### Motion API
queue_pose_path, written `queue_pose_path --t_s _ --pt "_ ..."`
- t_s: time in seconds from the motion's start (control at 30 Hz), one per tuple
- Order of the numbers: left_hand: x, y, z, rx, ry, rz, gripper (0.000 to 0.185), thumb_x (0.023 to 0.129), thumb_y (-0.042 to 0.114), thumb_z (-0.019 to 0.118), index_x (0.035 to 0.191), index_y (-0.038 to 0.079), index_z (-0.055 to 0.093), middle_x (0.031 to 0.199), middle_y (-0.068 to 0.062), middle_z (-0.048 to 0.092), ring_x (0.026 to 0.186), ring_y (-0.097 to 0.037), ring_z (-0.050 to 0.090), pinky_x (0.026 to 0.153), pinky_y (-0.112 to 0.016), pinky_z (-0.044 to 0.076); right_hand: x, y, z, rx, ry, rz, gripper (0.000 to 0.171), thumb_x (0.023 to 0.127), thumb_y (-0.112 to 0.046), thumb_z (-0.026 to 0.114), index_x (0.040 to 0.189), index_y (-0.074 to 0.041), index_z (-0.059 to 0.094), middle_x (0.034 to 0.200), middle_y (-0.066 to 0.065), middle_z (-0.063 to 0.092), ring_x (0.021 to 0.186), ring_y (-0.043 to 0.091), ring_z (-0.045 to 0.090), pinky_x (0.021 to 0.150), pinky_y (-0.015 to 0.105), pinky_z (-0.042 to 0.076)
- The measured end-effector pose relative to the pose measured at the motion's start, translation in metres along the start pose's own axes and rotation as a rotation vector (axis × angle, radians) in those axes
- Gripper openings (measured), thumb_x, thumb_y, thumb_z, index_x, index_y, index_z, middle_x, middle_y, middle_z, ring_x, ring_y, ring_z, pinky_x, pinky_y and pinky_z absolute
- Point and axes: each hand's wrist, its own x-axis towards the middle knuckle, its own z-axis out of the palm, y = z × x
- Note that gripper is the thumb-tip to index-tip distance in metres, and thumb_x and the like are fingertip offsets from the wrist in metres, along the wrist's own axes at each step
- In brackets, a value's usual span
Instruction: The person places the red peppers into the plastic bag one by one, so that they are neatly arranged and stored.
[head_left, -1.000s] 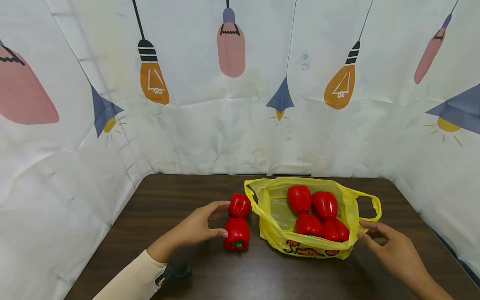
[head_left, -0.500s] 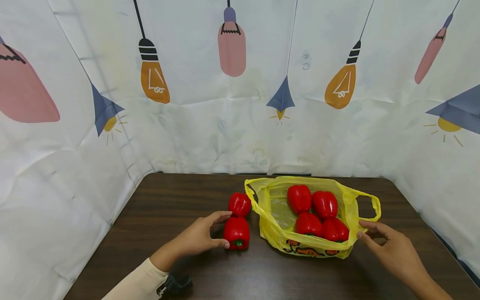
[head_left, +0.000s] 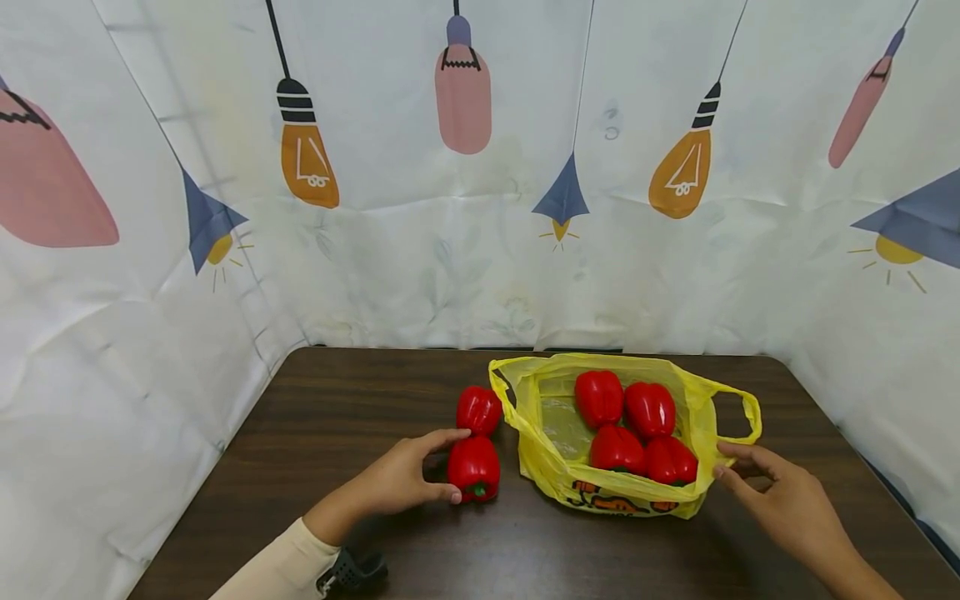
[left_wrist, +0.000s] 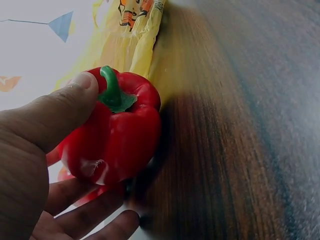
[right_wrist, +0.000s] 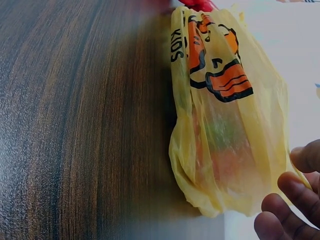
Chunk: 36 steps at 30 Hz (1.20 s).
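My left hand (head_left: pixel 408 475) spans the nearer red bell pepper (head_left: pixel 474 468), thumb by its green stem end and fingers at its far side. In the left wrist view the thumb lies beside the stem of this bell pepper (left_wrist: pixel 117 135), with the fingers below it. Directly behind stands a second red bell pepper (head_left: pixel 478 409). With thumb and fingertips, my right hand (head_left: pixel 791 500) pinches the right edge of a yellow plastic bag (head_left: pixel 543 475). The bag gapes upward and holds several red bell peppers (head_left: pixel 649 409). Orange and black print shows on the bag's front.
Everything stands on a dark wood-grain table (head_left: pixel 360 392). A white curtain (head_left: pixel 375 267) printed with hanging lamps surrounds its back and sides. A dark wristband (head_left: pixel 352 573) is on the left wrist, below the sleeve (head_left: pixel 281 567).
My left hand has moved slightly right and down, bringing its fingers from the gap by the farther bell pepper around the nearer one. The right hand and bag stay put.
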Motion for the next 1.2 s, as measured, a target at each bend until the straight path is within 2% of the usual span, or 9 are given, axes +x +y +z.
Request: queue_pose_path --t_s 0.23,0.4,0.57,0.7,0.97,1.2 --pt "-0.001 0.000 0.002 -0.042 -0.004 -0.004 0.077 0.082 0.037 0.088 0.148 0.021 0.053 0.144 -0.005 0.057 0.122 -0.025 0.062 0.099 -0.045 0.053 -0.001 0.001 0.000 0.008 -0.017 0.010 0.056 0.096 -0.044 0.072 0.134 -0.003 0.066 0.104 0.012 0.072 0.080 0.023 0.071 0.055 0.029 0.051" --pt "-0.001 0.000 0.004 -0.058 -0.003 0.003 0.075 0.082 0.037 0.088 0.147 0.021 0.054 0.139 0.000 0.060 0.118 -0.020 0.064 0.098 -0.040 0.054 -0.001 0.002 0.000 0.011 -0.016 0.007 0.055 0.096 -0.043 0.072 0.134 -0.003 0.066 0.105 0.012 0.072 0.080 0.023 0.071 0.055 0.028 0.052" --pt "-0.002 0.003 0.005 -0.049 0.005 0.021 0.075 0.082 0.039 0.088 0.147 0.021 0.055 0.135 0.005 0.063 0.118 -0.017 0.063 0.099 -0.041 0.053 -0.002 0.002 0.000 0.013 -0.012 0.008 0.055 0.096 -0.042 0.073 0.133 -0.003 0.066 0.104 0.012 0.072 0.080 0.023 0.071 0.056 0.028 0.052" --pt "-0.002 0.007 0.003 -0.079 0.014 0.043 0.075 0.082 0.038 0.088 0.147 0.021 0.054 0.135 0.004 0.063 0.116 -0.018 0.064 0.097 -0.040 0.054 -0.002 0.002 0.000 0.011 -0.009 0.008 0.055 0.096 -0.042 0.073 0.133 -0.003 0.066 0.104 0.012 0.072 0.080 0.023 0.070 0.056 0.028 0.052" --pt "0.005 0.030 -0.011 -0.132 0.038 0.117 0.073 0.084 0.032 0.087 0.149 0.022 0.053 0.136 -0.001 0.062 0.115 -0.020 0.066 0.095 -0.036 0.056 0.000 0.000 -0.002 -0.007 -0.001 0.000 0.053 0.095 -0.042 0.073 0.131 -0.003 0.067 0.102 0.012 0.073 0.080 0.025 0.071 0.055 0.028 0.052" --pt "0.015 0.055 -0.020 -0.201 0.054 0.173 0.074 0.084 0.025 0.088 0.149 0.023 0.054 0.140 0.000 0.060 0.117 -0.021 0.065 0.096 -0.042 0.055 0.000 -0.001 -0.004 0.002 -0.012 0.020 0.057 0.095 -0.045 0.073 0.133 -0.003 0.066 0.103 0.013 0.072 0.080 0.025 0.071 0.055 0.029 0.052"
